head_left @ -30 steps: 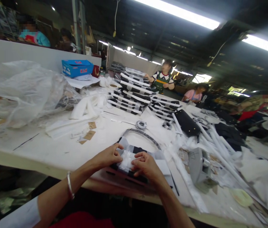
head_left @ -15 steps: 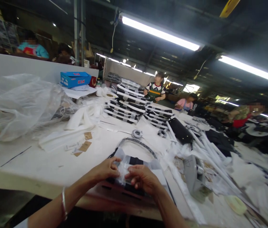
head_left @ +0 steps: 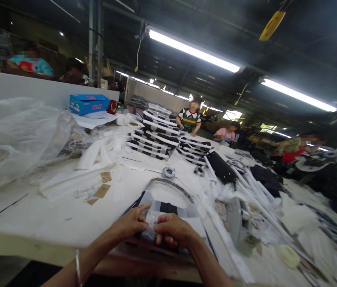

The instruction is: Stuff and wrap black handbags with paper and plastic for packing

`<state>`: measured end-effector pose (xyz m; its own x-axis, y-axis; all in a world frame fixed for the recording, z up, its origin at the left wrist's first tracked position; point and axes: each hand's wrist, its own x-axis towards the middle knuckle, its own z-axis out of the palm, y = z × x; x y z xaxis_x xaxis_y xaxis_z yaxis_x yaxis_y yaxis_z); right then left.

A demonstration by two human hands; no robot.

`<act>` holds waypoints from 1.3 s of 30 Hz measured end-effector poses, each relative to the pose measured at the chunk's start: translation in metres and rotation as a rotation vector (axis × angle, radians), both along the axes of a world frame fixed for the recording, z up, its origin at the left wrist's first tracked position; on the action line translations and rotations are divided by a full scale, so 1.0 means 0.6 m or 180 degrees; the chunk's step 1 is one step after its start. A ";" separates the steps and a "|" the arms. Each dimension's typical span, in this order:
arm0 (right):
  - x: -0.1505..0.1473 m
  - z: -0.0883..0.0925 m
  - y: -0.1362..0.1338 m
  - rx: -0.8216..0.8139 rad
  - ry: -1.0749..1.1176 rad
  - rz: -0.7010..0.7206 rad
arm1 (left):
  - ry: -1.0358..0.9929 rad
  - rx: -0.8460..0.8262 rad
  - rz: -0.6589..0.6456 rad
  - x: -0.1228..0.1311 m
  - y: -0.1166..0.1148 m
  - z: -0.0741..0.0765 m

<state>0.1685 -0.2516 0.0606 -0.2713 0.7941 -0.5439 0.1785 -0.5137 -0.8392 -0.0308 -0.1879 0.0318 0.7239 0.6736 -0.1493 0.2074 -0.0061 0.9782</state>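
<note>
A black bag (head_left: 168, 208) lies at the table's near edge, with a curved handle (head_left: 172, 184) wrapped in pale material standing out on its far side. White, filmy wrapping covers parts of the bag. Over its front, my left hand (head_left: 131, 224) pinches a crumpled piece of clear plastic film (head_left: 150, 224), its index finger stretched forward. From the other side my right hand (head_left: 172, 231) grips the same film between thumb and index finger, the other fingers curled. The fingertips of both hands nearly meet and partly hide the film.
To the right stands a grey tape dispenser (head_left: 238, 221). Ahead are stacked black-and-white wrapped bags (head_left: 156, 137) and a roll (head_left: 168, 172). Clear plastic sheeting (head_left: 21, 139), brown card pieces (head_left: 102, 190) and a blue box (head_left: 89, 104) lie left. Co-workers (head_left: 190, 117) are beyond.
My hands have drawn closer together on the film, and my right fingers have closed more around it. The whole view has shifted slightly.
</note>
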 end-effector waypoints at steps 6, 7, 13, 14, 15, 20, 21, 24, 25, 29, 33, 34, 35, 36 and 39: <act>-0.016 -0.005 -0.002 0.0149 -0.0336 -0.0318 | -0.0008 0.0260 -0.0090 -0.008 -0.005 0.011; -0.021 -0.005 -0.003 0.0177 -0.0427 -0.0401 | 0.0022 0.0344 -0.0081 -0.010 -0.007 0.013; -0.029 -0.006 -0.011 0.0209 -0.0590 -0.0535 | 0.0263 0.0517 0.0129 -0.013 -0.002 0.012; -0.028 -0.006 -0.012 0.0206 -0.0572 -0.0513 | 0.0280 0.0506 0.0280 -0.012 0.001 0.010; -0.027 -0.007 -0.012 0.0208 -0.0552 -0.0488 | 0.0316 0.0529 0.0452 -0.010 0.004 0.008; -0.023 -0.003 -0.013 0.0162 -0.0530 -0.0442 | 0.0998 0.1007 0.0541 -0.001 0.012 0.016; -0.023 -0.002 -0.013 0.0154 -0.0511 -0.0407 | 0.1108 0.1070 0.0503 0.001 0.012 0.019; -0.020 -0.001 -0.011 0.0127 -0.0449 -0.0262 | 0.1249 0.1138 0.0575 0.009 0.013 0.027; -0.019 -0.002 -0.011 0.0111 -0.0446 -0.0234 | 0.1264 0.1125 0.0589 0.011 0.014 0.028; -0.016 -0.008 -0.007 0.0082 -0.0435 -0.0196 | 0.1078 0.0850 0.0479 0.017 0.018 0.021; -0.015 -0.013 -0.006 0.0084 -0.0394 -0.0207 | 0.0767 0.0482 0.0316 0.017 0.025 0.013; -0.015 -0.014 -0.006 0.0096 -0.0383 -0.0223 | 0.0710 0.0405 0.0271 0.017 0.027 0.011; -0.015 -0.015 -0.007 0.0113 -0.0369 -0.0237 | 0.0666 0.0336 0.0222 0.017 0.029 0.010; -0.015 -0.015 -0.007 0.0122 -0.0359 -0.0247 | 0.0635 0.0273 0.0170 0.016 0.031 0.009; -0.015 -0.012 -0.007 0.0093 -0.0385 -0.0223 | 0.0577 0.0162 0.0058 0.016 0.035 0.004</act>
<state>0.1596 -0.2561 0.0535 -0.1486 0.8248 -0.5455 0.2439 -0.5040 -0.8285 -0.0214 -0.1672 0.0342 0.6759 0.6963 -0.2416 0.3809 -0.0494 0.9233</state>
